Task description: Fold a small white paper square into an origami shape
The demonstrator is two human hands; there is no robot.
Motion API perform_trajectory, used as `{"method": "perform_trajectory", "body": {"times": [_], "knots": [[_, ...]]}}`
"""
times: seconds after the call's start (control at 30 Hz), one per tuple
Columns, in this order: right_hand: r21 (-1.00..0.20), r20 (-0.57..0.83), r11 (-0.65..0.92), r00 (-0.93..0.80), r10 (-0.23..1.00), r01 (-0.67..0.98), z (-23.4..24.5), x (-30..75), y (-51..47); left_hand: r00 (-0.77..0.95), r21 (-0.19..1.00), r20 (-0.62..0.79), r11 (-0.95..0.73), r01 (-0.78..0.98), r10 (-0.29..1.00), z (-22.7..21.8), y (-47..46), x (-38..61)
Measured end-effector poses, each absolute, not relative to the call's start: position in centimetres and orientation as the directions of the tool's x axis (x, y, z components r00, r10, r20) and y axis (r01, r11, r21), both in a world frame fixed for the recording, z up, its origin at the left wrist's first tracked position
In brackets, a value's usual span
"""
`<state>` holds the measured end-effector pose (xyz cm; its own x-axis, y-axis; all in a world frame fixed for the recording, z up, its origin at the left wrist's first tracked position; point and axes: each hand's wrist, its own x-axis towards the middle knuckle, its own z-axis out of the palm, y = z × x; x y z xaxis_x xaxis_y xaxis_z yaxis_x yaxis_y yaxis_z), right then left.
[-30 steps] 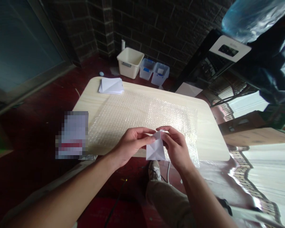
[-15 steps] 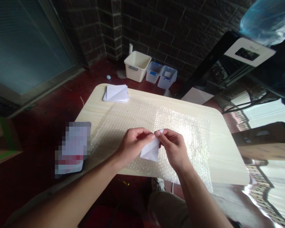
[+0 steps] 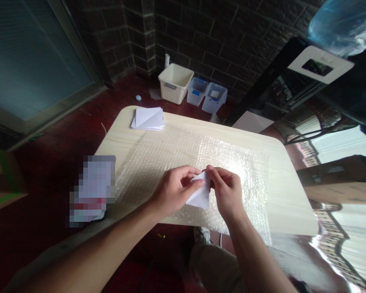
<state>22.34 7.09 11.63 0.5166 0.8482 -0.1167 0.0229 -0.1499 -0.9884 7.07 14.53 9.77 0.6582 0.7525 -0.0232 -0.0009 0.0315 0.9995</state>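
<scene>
Between my two hands is a small folded sheet of white paper [image 3: 202, 197], held above the bubble wrap on the table. My left hand [image 3: 177, 189] pinches it from the left, thumb lying across the front face and fingers behind. On the right, my right hand [image 3: 227, 189] grips the paper's upper right edge between thumb and bent fingers. The fingertips behind the paper are hidden. A stack of white paper sheets [image 3: 148, 119] lies at the table's far left corner, apart from both hands.
Bubble wrap [image 3: 158, 158] covers much of the pale wooden table [image 3: 289, 191]. A pixelated object [image 3: 93, 187] is at the left edge. Beyond the table, a cream bin [image 3: 174, 87] and two clear plastic boxes [image 3: 213, 97] stand on the floor by a brick wall.
The paper has shifted slightly right and its top edge now looks different. My left thumb has moved onto its front face, and my right thumb is now at its upper right edge.
</scene>
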Motion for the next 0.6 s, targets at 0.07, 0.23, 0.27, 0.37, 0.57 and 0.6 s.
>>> {"method": "perform_trajectory", "body": {"times": [0.07, 0.23, 0.27, 0.37, 0.57, 0.6], "knots": [[-0.987, -0.135, -0.163, 0.531, 0.837, 0.006, 11.51, 22.65, 7.16, 0.662, 0.997, 0.043, -0.074, 0.019, 0.749, 9.56, 14.26, 7.00], [-0.984, -0.171, -0.174, 0.511, 0.843, -0.042, 11.42, 22.71, 7.24, 0.610, 0.940, 0.213, -0.331, 0.085, 0.763, 9.25, 14.43, 6.96], [-0.984, -0.176, -0.162, 0.510, 0.842, -0.071, 11.41, 22.61, 7.22, 0.607, 0.924, 0.231, -0.366, 0.107, 0.760, 9.27, 14.54, 6.96], [-0.979, -0.165, -0.083, 0.486, 0.858, -0.186, 11.44, 22.33, 7.17, 0.594, 0.936, 0.161, -0.312, 0.162, 0.789, 9.43, 14.85, 6.99], [-0.990, -0.093, -0.042, 0.408, 0.908, -0.131, 11.66, 22.01, 7.28, 0.537, 0.998, -0.024, -0.007, 0.055, 0.843, 9.51, 15.15, 7.20], [-0.994, -0.075, -0.036, 0.399, 0.914, -0.104, 11.62, 21.96, 7.27, 0.539, 0.999, -0.040, 0.026, 0.033, 0.842, 9.48, 15.15, 7.28]]}}
